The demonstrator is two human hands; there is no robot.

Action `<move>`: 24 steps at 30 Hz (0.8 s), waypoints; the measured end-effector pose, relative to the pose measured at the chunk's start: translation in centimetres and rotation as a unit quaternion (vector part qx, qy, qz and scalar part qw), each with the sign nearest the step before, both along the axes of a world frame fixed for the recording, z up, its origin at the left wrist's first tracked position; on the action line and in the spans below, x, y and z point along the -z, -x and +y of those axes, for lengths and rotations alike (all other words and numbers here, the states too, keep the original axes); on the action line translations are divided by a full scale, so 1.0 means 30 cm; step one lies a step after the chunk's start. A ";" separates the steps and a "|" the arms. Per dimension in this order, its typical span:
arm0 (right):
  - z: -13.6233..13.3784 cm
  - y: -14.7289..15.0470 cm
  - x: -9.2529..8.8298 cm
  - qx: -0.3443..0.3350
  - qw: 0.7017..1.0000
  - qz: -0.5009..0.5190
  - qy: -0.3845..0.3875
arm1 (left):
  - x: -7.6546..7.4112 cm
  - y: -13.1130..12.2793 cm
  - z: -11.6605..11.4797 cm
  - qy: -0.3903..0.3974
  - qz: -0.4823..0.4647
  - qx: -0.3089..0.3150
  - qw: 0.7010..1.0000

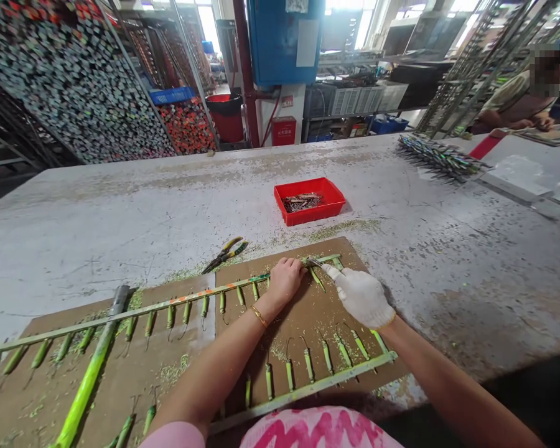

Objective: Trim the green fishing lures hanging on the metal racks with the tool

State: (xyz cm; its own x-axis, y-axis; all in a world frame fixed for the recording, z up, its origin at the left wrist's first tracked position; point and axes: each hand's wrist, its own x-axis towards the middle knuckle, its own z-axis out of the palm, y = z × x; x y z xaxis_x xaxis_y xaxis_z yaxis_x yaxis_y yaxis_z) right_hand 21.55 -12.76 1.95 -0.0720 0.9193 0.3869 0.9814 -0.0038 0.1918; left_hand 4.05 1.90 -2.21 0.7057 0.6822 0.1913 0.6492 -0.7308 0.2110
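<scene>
My left hand [284, 280], bare with a gold bangle [259, 316] at the wrist, grips a long green-painted bar [191, 300] that lies across a brown cardboard sheet [191, 354]. Slim green sticks with thin wire ends [308, 365] hang in a row from the bar and from a second one [303, 390] nearer me. My right hand [361, 297], in a white knit glove, holds a small metal tool [313, 262] whose tip is at the bar, just beyond my left hand. Green shavings are scattered over the cardboard.
Yellow-and-black pliers [224, 256] lie on the grey table [448, 280], near a red tray of metal parts [309, 200]. A loose green bar [91, 373] lies at left. A co-worker [518, 102] sits at far right, behind a bundle of finished sticks [441, 158].
</scene>
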 end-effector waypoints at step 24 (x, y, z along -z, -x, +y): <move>-0.023 -0.014 -0.008 0.065 0.994 0.026 -0.079 | 0.003 0.000 -0.010 -0.013 0.003 0.022 1.000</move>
